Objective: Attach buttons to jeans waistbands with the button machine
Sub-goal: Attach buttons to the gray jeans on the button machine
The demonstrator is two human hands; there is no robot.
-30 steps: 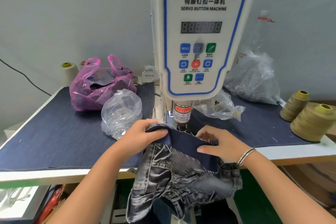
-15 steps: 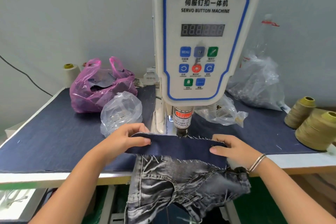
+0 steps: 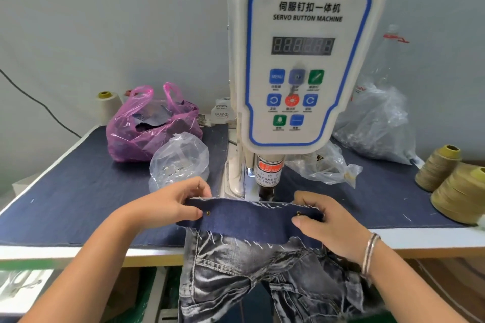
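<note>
A pair of washed grey jeans point(image 3: 252, 267) hangs over the table's front edge, its dark blue waistband point(image 3: 252, 217) stretched flat in front of the white servo button machine point(image 3: 304, 60). My left hand point(image 3: 168, 204) pinches the waistband's left end, thumb beside a small metal stud point(image 3: 208, 213). At the right end my right hand point(image 3: 328, 223) pinches the band next to a second stud point(image 3: 298, 214). The machine's punch head point(image 3: 269, 176) stands just behind the band's middle.
The table point(image 3: 65, 191) is covered in dark denim. A pink bag point(image 3: 149, 126) and a clear bag of buttons point(image 3: 178, 160) sit at left. Clear bags point(image 3: 375, 123) lie behind the machine at right. Olive thread cones point(image 3: 456, 186) stand at the far right edge.
Both hands have drawn apart and pulled the waistband out flat and toward me. Its two metal studs now show near my thumbs.
</note>
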